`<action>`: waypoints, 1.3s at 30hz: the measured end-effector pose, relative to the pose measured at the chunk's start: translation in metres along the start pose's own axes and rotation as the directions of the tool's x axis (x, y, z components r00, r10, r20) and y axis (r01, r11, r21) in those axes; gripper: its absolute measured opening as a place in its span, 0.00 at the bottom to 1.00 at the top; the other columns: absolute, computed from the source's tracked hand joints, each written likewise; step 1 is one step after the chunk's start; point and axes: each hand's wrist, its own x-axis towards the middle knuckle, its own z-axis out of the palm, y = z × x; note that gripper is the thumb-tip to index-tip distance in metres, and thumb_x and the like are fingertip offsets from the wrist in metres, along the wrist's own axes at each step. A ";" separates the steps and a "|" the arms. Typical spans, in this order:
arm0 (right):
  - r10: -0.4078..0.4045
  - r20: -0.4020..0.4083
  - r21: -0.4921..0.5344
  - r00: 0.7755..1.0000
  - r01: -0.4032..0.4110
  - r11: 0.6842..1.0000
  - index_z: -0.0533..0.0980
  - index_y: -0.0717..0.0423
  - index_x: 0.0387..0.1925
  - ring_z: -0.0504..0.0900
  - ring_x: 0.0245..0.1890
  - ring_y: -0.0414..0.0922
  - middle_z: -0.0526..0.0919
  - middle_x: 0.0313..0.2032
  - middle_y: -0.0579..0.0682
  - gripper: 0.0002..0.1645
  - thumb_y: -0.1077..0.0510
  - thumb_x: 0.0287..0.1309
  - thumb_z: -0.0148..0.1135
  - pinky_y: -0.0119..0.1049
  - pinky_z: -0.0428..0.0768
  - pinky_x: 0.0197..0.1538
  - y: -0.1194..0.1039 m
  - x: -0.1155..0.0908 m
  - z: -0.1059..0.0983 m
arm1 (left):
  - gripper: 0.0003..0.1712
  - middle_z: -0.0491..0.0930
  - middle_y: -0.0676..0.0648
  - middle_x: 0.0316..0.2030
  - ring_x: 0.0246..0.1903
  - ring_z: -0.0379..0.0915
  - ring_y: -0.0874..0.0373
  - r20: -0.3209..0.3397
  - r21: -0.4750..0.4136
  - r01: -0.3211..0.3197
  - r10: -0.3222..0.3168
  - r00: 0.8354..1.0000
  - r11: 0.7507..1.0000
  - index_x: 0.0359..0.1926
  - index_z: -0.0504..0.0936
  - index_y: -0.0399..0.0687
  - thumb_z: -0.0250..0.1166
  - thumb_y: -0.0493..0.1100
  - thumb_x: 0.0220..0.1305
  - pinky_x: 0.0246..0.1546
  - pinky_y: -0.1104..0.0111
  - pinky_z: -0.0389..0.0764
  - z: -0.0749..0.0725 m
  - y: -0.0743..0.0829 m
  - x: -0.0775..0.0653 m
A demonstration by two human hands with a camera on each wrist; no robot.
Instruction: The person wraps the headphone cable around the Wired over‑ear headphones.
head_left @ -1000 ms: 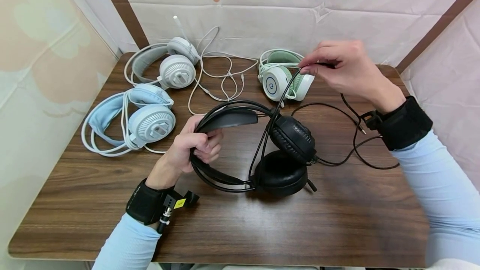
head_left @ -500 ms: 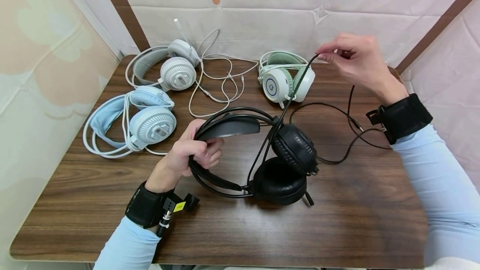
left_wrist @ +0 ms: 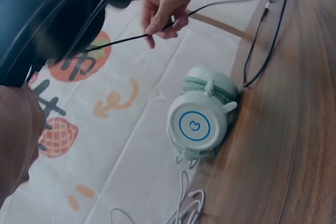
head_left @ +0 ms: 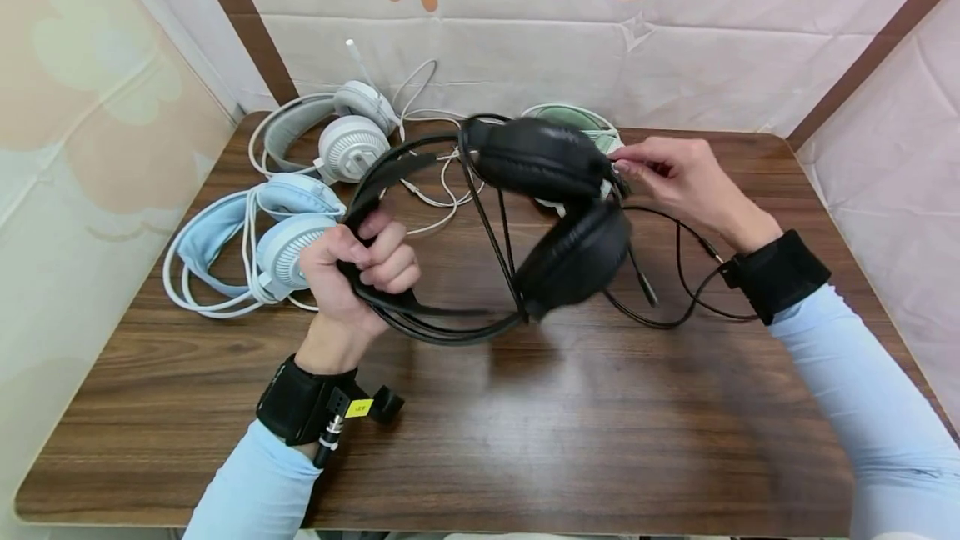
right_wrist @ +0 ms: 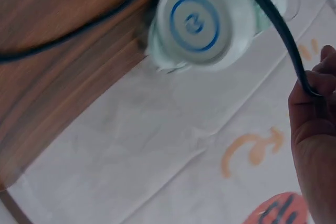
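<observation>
Compared with half a second ago, the black headset (head_left: pixel 543 161) is higher in the head view, its ear cups swung towards 12 o'clock so that they cover much of the green-and-white headset (left_wrist: pixel 197 124). The right grip (head_left: pixel 682 182) sits lower than it did and nearer the cups, at their 3 o'clock. It pinches the black cable (right_wrist: pixel 281 24) between thumb and fingers; the left grip (head_left: pixel 360 273) is curled tightly round the headband at 9 o'clock. The black headset is held above the middle of the bench (head_left: pixel 637 440), tilted, its two padded cups together at the far end of a thin double-railed band. Its slim microphone points to about 5 o'clock. A pale blue headset (head_left: pixel 288 248) lies nearby, at 9 o'clock.
</observation>
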 end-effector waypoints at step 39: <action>-0.447 0.177 -0.298 0.877 0.481 0.824 0.79 0.56 0.34 0.66 0.17 0.35 0.70 0.23 0.44 0.19 0.60 0.77 0.43 0.28 0.65 0.16 -0.154 -0.017 0.044 | 0.16 0.45 0.57 0.16 0.13 0.38 0.65 -0.337 0.307 -0.065 0.172 0.926 0.950 0.21 0.60 0.51 0.60 0.32 0.40 0.19 0.77 0.40 -0.004 0.017 0.004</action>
